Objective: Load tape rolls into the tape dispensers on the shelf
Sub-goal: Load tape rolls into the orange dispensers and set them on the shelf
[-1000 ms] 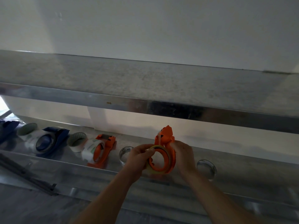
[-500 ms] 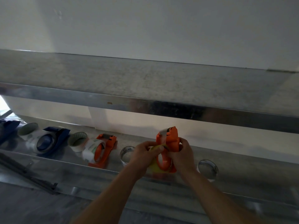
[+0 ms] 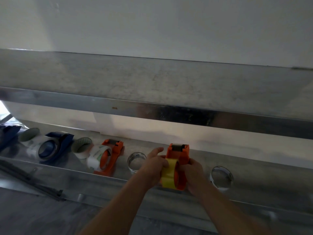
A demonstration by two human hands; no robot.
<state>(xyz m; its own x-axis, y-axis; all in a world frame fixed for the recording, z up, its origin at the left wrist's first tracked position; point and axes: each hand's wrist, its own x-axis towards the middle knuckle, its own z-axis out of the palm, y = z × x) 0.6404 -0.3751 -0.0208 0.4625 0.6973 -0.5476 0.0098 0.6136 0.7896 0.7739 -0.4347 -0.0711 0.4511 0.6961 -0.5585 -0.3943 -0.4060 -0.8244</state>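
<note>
Orange dispenser gripped by right hand; left hand grips roll.

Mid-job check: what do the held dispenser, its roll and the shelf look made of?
The dispenser looks like matte orange moulded plastic: even colour, rounded edges. The roll is yellow tape, probably plastic film, with a faint sheen. The shelf seems metal, likely brushed stainless steel, given its blurred reflections.
</note>
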